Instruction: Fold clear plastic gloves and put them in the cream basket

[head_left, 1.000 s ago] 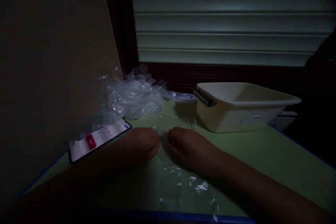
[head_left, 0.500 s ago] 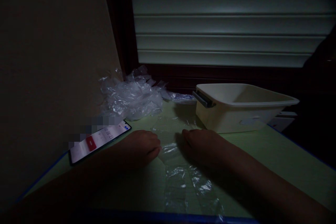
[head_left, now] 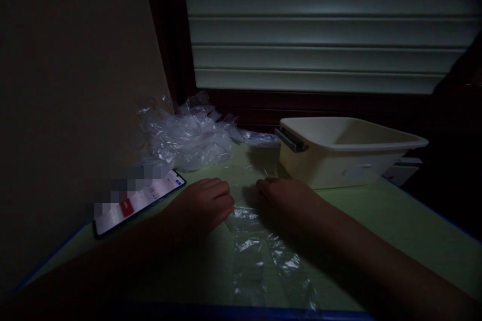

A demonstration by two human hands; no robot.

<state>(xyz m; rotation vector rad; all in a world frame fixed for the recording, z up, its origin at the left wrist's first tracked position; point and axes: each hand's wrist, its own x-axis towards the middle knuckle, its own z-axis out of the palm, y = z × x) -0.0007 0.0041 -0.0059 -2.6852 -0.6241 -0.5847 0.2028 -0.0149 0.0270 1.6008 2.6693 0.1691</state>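
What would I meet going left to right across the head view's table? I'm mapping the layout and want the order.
Phone → pile of crumpled clear plastic → left hand → flat clear plastic sheet → right hand → cream plastic tub.

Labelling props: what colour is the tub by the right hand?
Cream tub with a grey handle; head view.

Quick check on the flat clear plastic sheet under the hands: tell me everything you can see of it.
The clear plastic sheet looks thin, glossy and wrinkled, lying flat on the green table and running from between the hands to the near blue edge. The left hand and right hand rest on its far end, fingers curled down. It lies apart from the crumpled plastic pile. Dim light hides finer detail.
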